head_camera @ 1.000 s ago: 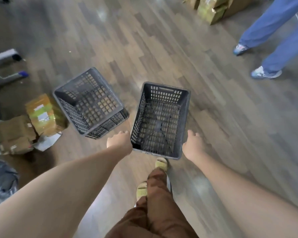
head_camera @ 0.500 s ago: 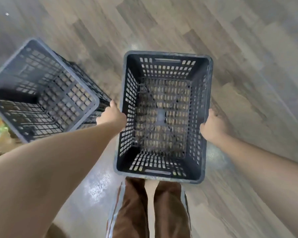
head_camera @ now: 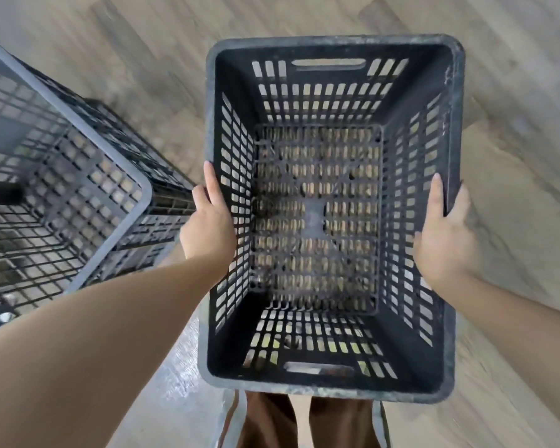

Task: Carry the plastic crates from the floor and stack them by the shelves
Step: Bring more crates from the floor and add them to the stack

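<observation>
One head-worn camera looks steeply down, close over a crate (head_camera: 330, 218) and the wooden floor (head_camera: 514, 150) below.

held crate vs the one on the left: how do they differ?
The held crate is gripped on its long sides by the left hand and right hand; the left crate is untouched. The held crate looks near black and sits square to the view; the left crate looks greyer, sits turned at an angle and is cut off by the frame edge. Both are slotted plastic and look empty.
</observation>
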